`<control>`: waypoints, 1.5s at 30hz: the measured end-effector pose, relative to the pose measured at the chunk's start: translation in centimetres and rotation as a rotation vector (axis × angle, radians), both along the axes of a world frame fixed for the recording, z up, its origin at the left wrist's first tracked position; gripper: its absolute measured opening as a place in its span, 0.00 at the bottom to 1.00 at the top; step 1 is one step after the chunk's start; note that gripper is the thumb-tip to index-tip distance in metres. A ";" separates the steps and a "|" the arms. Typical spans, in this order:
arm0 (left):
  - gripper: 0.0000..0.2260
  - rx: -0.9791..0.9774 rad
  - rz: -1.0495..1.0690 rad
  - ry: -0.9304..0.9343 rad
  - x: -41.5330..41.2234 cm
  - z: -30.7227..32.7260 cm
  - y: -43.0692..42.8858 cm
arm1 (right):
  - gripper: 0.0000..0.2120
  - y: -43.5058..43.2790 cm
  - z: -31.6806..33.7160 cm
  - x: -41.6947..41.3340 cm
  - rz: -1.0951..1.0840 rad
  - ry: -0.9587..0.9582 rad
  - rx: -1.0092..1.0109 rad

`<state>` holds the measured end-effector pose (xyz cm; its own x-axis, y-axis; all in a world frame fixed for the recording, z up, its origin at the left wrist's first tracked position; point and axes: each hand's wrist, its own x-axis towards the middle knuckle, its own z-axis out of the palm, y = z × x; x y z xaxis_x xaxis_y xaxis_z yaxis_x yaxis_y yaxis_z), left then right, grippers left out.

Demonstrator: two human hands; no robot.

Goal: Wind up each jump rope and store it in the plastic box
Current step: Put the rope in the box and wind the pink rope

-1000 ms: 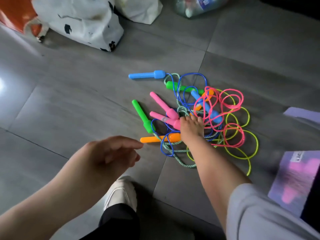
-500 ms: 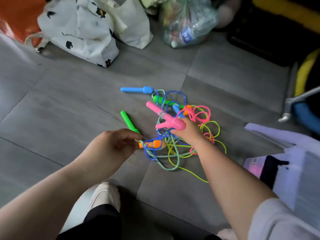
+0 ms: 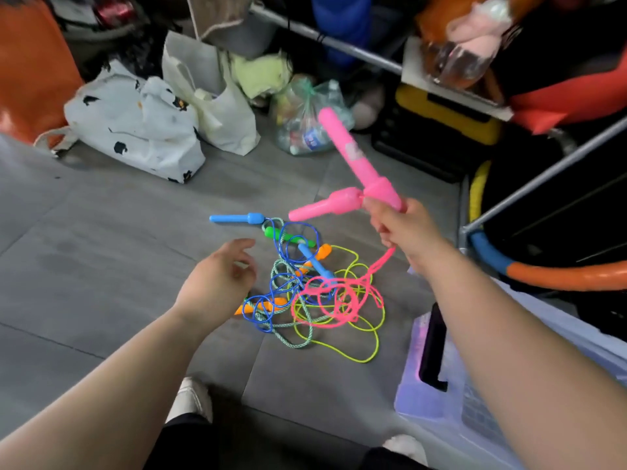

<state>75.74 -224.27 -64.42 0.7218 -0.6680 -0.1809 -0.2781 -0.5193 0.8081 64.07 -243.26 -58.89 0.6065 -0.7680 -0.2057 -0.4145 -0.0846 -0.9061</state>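
My right hand (image 3: 405,228) grips the two pink handles (image 3: 353,164) of a pink jump rope and holds them up above the floor. Its pink cord (image 3: 336,300) trails down from my fist into a tangled pile of ropes (image 3: 305,293) on the grey tiles. In that pile lie blue handles (image 3: 237,218), a green handle (image 3: 281,235), orange handles (image 3: 261,305), and blue, yellow and speckled cords. My left hand (image 3: 217,283) hovers over the pile's left edge with loosely spread fingers, holding nothing. The clear plastic box (image 3: 441,398) stands at the lower right, partly hidden by my right arm.
Fabric bags (image 3: 135,123) and a clear plastic bag (image 3: 305,120) line the far side of the floor. A metal rack (image 3: 529,184) with hoops (image 3: 556,276) stands at the right. My white shoe (image 3: 191,398) is below the pile.
My right hand has lifted the pink handles off the pile and raised them up to the right, pulling the pink cord taut. My left hand let go of the orange handle and opened.
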 end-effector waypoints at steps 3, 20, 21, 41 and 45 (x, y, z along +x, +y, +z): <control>0.19 -0.016 -0.023 0.000 -0.6 1.3 0.5 | 0.08 1.6 4.3 -1.6 0.013 -0.072 0.051; 0.38 0.034 -0.564 -0.760 -9.6 6.3 2.8 | 0.14 11.9 4.5 -9.7 0.482 0.418 -0.237; 0.34 0.146 -0.577 -0.612 -10.1 6.5 2.6 | 0.12 12.1 4.0 -9.9 0.480 0.409 -0.249; 0.14 -0.202 -0.259 0.908 -12.1 2.5 -1.9 | 0.11 6.1 1.6 -11.4 0.206 -0.149 0.238; 0.24 -0.138 -0.304 0.982 -10.7 2.3 -2.2 | 0.07 3.5 1.2 -12.3 0.125 -0.017 0.123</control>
